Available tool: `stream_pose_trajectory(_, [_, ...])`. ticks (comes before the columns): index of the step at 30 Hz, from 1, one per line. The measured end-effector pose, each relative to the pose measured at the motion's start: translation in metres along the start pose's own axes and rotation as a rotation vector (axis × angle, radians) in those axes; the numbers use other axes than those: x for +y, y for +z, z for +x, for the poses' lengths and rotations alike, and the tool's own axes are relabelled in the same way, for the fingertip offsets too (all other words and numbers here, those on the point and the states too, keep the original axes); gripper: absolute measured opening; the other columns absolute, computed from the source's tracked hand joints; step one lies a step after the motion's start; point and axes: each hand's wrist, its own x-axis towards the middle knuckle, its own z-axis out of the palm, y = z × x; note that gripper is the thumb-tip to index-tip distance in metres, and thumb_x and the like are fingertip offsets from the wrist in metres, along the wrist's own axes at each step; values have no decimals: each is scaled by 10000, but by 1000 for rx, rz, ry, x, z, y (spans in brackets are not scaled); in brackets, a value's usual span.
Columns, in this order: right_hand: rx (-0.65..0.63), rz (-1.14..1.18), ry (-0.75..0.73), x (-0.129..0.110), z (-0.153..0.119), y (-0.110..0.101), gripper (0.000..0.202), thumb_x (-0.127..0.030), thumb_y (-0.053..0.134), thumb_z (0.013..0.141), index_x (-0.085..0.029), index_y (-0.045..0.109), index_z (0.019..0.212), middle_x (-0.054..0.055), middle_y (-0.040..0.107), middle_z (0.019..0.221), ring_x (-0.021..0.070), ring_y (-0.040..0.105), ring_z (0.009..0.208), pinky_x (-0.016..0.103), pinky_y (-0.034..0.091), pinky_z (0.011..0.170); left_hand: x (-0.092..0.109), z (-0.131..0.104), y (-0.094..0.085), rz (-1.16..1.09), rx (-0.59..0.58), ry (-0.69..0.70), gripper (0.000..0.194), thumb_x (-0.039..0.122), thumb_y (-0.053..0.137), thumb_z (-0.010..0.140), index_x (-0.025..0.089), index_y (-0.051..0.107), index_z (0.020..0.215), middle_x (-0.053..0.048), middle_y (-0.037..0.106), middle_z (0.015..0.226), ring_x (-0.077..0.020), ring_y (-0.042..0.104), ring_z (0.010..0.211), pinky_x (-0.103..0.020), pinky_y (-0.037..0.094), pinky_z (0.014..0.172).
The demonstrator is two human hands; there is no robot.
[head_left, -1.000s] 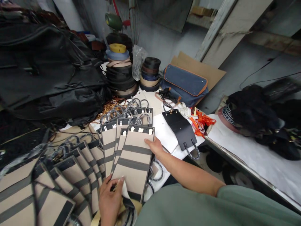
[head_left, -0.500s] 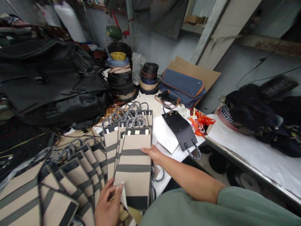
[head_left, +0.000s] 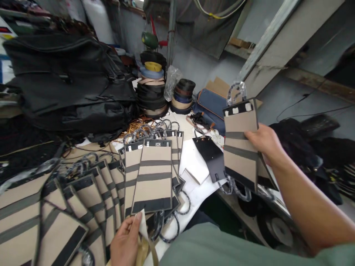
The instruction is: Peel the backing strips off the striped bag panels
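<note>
My right hand (head_left: 264, 142) grips the edge of a beige and grey striped bag panel (head_left: 240, 146), raised at the right. Loop handles in wrapping stick out at its top and bottom, and white patches sit on its dark top band. My left hand (head_left: 124, 240), low in the middle, pinches a pale strip (head_left: 144, 225) that hangs down towards my body. Just beyond its fingers lies a pile of similar bag panels (head_left: 154, 173), the top one showing metal plates in its dark band. More beige panels (head_left: 63, 240) overlap at the left.
A black bag panel (head_left: 209, 155) and a white block (head_left: 196, 171) lie on the white table. Behind stand rolls of strap (head_left: 151, 90), smaller rolls (head_left: 182, 96) and a blue bag (head_left: 209, 107). A large black bag (head_left: 69, 81) fills the back left. Dark items (head_left: 299, 144) pile at the right.
My right hand has lifted the top panel off the pile and carried it to the right. That uncovers another panel with metal plates. My left hand stays low, holding the pale strip.
</note>
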Motion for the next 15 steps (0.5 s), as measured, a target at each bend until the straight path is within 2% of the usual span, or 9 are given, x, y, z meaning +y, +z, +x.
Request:
stream_pose_trajectory(2, [-90, -169, 45, -1, 12, 41, 409, -282, 582, 808, -116, 643, 1177, 234, 632, 1165, 366, 621, 1072, 498, 481, 879, 6, -4, 4, 13, 46, 25, 540, 686, 664, 690, 162, 689, 818, -16, 701, 673, -194, 636, 628, -270, 490, 578])
stream_pose_trajectory(4, [-259, -219, 76, -13, 8, 96, 460, -250, 560, 809, -97, 599, 1241, 268, 571, 1240, 362, 597, 1113, 497, 466, 883, 14, -9, 5, -24, 94, 28, 510, 663, 660, 714, 163, 679, 813, -9, 689, 654, -178, 619, 590, -260, 480, 551])
stream_pose_trajectory(6, [-467, -204, 69, -28, -9, 149, 475, -237, 591, 779, -97, 608, 1232, 262, 576, 1223, 331, 603, 1099, 459, 473, 866, 22, -15, 2, -139, 140, 17, 487, 639, 665, 725, 160, 656, 810, -6, 681, 637, -163, 606, 545, -253, 478, 517])
stream_pose_trajectory(8, [-603, -192, 22, -36, -30, 187, 487, -249, 640, 747, -108, 632, 1213, 263, 594, 1196, 333, 598, 1105, 454, 476, 857, 27, -21, -8, -272, 206, 2, 444, 593, 691, 729, 160, 628, 806, -1, 675, 620, -140, 589, 501, -237, 476, 491])
stream_pose_trajectory(11, [-658, -217, -42, -38, -51, 215, 557, -333, 642, 777, -101, 600, 1282, 316, 545, 1267, 404, 543, 1185, 532, 455, 886, 37, -32, -33, -405, 340, 16, 373, 504, 728, 735, 162, 597, 806, 27, 638, 562, -109, 563, 449, -200, 456, 452])
stream_pose_trajectory(13, [-616, -142, -116, -44, -62, 219, 571, -386, 606, 815, -102, 581, 1310, 302, 529, 1307, 404, 537, 1201, 549, 443, 928, 52, -40, -55, -474, 418, 63, 345, 467, 736, 739, 166, 574, 788, 44, 607, 522, -105, 558, 422, -188, 445, 426])
stream_pose_trajectory(15, [-622, 119, -233, -66, -86, 212, 527, -414, 591, 832, -122, 610, 1271, 234, 603, 1240, 347, 592, 1136, 506, 456, 958, 79, -48, -79, -513, 506, 164, 324, 420, 758, 728, 166, 561, 775, 48, 612, 532, -102, 563, 417, -187, 452, 420])
